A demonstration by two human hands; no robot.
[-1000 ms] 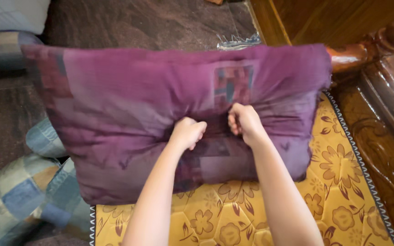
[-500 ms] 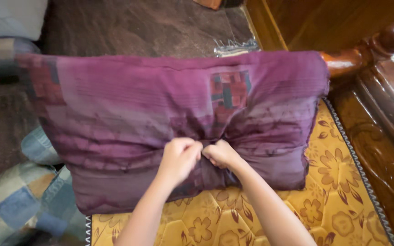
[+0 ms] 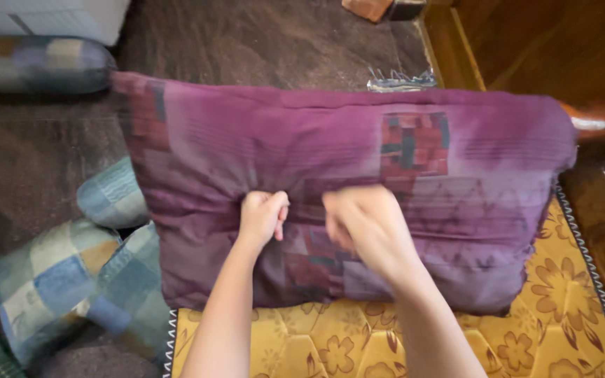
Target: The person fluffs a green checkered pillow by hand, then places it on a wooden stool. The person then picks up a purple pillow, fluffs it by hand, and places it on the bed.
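A purple pillow (image 3: pixel 358 175) with a red patchwork square is held upright on the edge of a yellow flowered mat (image 3: pixel 526 343). The fabric at its lower middle is pinched by the left hand (image 3: pixel 264 215), whose fingers are clenched into a fist on the cover. The right hand (image 3: pixel 365 224) is blurred against the pillow just beside it; whether cloth is gripped cannot be told. Blue checked cushions (image 3: pixel 57 280) lie on the brown carpet (image 3: pixel 260 42) to the left.
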